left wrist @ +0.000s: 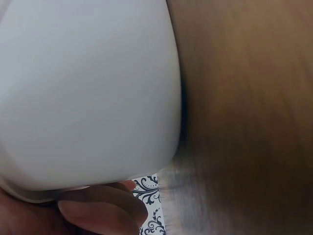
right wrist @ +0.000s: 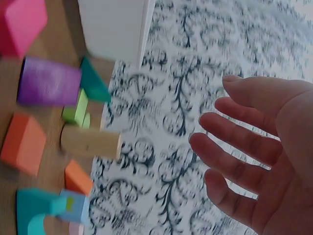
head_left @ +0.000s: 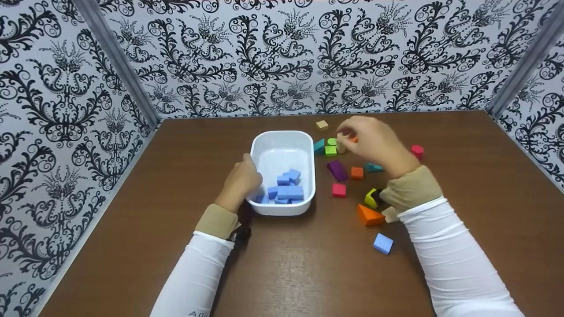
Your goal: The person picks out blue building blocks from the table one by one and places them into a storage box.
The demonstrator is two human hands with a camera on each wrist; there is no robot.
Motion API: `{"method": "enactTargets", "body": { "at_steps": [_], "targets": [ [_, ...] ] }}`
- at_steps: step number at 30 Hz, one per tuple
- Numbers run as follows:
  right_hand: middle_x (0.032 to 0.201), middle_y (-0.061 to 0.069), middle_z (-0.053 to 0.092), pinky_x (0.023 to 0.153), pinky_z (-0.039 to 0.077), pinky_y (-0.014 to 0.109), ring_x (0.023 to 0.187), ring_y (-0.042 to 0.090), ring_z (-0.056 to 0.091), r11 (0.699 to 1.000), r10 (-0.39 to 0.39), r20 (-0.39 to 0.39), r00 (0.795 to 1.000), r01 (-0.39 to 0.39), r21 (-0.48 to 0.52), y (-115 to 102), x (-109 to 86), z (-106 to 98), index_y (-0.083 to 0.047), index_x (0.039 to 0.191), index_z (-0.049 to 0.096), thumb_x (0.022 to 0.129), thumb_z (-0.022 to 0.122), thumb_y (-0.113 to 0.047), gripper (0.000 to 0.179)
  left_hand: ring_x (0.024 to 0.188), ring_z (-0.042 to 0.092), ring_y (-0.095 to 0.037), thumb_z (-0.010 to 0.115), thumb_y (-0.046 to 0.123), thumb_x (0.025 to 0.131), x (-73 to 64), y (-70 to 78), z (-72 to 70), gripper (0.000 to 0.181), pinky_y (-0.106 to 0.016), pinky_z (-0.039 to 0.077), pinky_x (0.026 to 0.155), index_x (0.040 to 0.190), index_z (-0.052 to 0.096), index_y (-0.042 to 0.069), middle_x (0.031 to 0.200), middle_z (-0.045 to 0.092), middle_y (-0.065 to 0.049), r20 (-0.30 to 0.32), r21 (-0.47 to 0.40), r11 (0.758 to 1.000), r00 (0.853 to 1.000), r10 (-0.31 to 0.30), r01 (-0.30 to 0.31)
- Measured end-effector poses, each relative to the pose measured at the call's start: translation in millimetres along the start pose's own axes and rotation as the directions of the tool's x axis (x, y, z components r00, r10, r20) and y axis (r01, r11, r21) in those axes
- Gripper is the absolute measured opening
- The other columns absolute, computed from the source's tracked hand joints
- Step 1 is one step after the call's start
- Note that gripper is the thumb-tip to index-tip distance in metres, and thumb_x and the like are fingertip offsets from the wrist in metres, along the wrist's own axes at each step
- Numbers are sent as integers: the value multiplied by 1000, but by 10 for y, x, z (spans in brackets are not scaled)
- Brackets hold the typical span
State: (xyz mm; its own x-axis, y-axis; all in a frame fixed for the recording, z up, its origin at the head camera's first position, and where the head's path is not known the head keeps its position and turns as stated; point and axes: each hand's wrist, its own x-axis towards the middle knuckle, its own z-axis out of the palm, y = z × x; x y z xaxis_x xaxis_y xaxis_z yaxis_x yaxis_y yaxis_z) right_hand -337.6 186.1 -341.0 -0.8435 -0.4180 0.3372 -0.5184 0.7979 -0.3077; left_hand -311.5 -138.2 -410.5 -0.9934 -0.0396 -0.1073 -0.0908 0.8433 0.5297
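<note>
A white plastic container (head_left: 283, 137) stands on the table with several blue blocks (head_left: 290, 192) in its near end. My left hand (head_left: 243, 178) grips its left rim; in the left wrist view, curled fingers (left wrist: 105, 208) lie against the white wall. Over the loose blocks right of the container hovers my right hand (head_left: 374, 141), its fingers apart and holding nothing in the right wrist view. Close to it are an upright wooden cylinder (right wrist: 90, 141), a lime block (head_left: 330, 151) and a purple block (head_left: 337, 171). One blue block (head_left: 383, 243) lies nearer me; another light blue block (right wrist: 73, 205) shows in the right wrist view.
Scattered right of the container are a red block (head_left: 339, 190), an orange cube (head_left: 357, 173), an orange triangle (head_left: 370, 215), a yellow-green block (head_left: 371, 199) and a red cylinder (head_left: 417, 152). A beige block (head_left: 322, 125) sits near the patterned back wall (head_left: 282, 57).
</note>
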Motion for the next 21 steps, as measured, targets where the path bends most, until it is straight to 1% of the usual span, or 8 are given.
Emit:
{"method": "enactTargets", "body": {
  "at_steps": [2, 5, 7, 11, 14, 17, 21],
  "targets": [
    [112, 10, 76, 91, 56, 50, 100, 29, 71, 1000, 22, -7, 1000, -22, -4, 93, -2, -25, -8, 117, 77, 102, 74, -30, 27, 120, 65, -41, 56, 6, 95, -1, 0, 0, 67, -55, 51, 106, 154, 31, -11, 136, 61, -34, -3, 0, 1000, 1000, -2, 2],
    [112, 12, 76, 93, 55, 52, 102, 32, 69, 999, 50, -15, 999, -50, -1, 210, -11, -39, -6, 116, 77, 101, 74, -29, 27, 121, 65, -41, 57, 7, 96, 0, 1, 1, 68, -55, 51, 106, 156, 30, -10, 137, 61, -34, 0, 2, 1000, 1000, -7, 7],
    [113, 14, 75, 95, 54, 53, 104, 34, 69, 998, 68, -12, 998, -68, 3, 277, -18, -34, -5, 117, 76, 101, 75, -27, 27, 121, 65, -41, 56, 7, 96, -1, -3, -1, 69, -55, 51, 106, 156, 29, -11, 137, 60, -34, 3, 4, 1000, 1000, -5, 5],
    [119, 16, 73, 100, 52, 55, 111, 37, 67, 994, 109, 16, 994, -109, 7, 390, -39, 9, -3, 120, 75, 100, 73, -24, 29, 119, 65, -41, 55, 7, 96, -4, -13, -4, 66, -55, 51, 105, 154, 32, -11, 135, 62, -34, -5, 7, 1000, 1000, 3, -3],
    [127, 20, 67, 105, 49, 58, 120, 41, 61, 991, 134, 53, 990, -133, -27, 464, -49, 65, -1, 126, 73, 100, 72, -22, 33, 118, 66, -41, 54, 8, 95, -8, -14, -7, 65, -55, 51, 105, 153, 33, -12, 133, 63, -33, -10, 4, 1000, 1000, 10, -10],
    [138, 25, 57, 111, 43, 63, 131, 48, 51, 985, 164, 100, 981, -157, -69, 537, -50, 121, 1, 137, 67, 102, 69, -20, 41, 119, 65, -42, 55, 7, 94, -9, -8, -7, 67, -55, 50, 106, 154, 31, -12, 134, 62, -34, -4, -1, 1000, 1000, 14, -14],
    [153, 29, 44, 117, 34, 67, 141, 53, 40, 977, 210, 184, 960, -198, -85, 617, -49, 143, 3, 150, 55, 107, 61, -20, 49, 121, 65, -43, 55, 8, 95, -5, -1, -10, 68, -55, 50, 107, 154, 31, -12, 135, 62, -34, -1, -1, 1000, 1000, 12, -12]
  ]
}}
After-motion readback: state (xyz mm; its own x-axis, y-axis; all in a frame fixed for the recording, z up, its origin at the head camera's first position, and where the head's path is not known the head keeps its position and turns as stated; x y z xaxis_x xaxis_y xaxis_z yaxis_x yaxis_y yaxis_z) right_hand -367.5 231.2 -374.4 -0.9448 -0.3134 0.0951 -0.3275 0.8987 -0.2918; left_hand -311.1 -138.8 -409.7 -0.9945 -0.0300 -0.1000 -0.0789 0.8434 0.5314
